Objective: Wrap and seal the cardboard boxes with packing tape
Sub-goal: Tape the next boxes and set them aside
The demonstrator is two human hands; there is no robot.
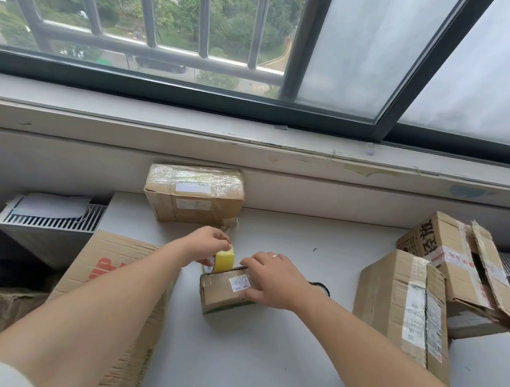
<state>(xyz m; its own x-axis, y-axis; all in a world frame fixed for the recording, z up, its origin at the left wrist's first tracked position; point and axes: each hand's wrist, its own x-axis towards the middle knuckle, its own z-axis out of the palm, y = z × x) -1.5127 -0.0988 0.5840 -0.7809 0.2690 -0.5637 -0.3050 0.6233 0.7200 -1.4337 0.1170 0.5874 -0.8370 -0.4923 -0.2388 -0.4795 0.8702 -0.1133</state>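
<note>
Taping in progress, one small box; entry as follows.

Item 1. Small cardboard box point(217, 296), white label on top, lying near the middle of the white table point(264, 354), a little toward its left edge.

Item 2. Yellow tape roll point(224, 260), standing on edge against the box's far left corner. Whether a strip is already stuck down cannot be told.

Item 3. Left hand point(209, 245), fingers curled over the roll from above and pinching it.

Item 4. Right hand point(274, 280), laid flat on the box top with the fingers fairly straight and the thumb down the near face, pressing and steadying.

Item 5. Taped box point(193, 200) at the table's far edge, wrapped in clear film. Two worn boxes point(403, 311) point(457, 260) by the right edge. Large flattened carton point(107, 276) over the left edge.

Handling note (judgement): the step appears to be starting or running a strip over the top.
- Keep the right palm's weight on the box so that it does not slide as the roll pulls.
- Draw the roll low and taut, in line with the seam.
- Have the right fingers follow behind, smoothing out wrinkles.
- Carry the tape down past the edge before tearing it.
</note>
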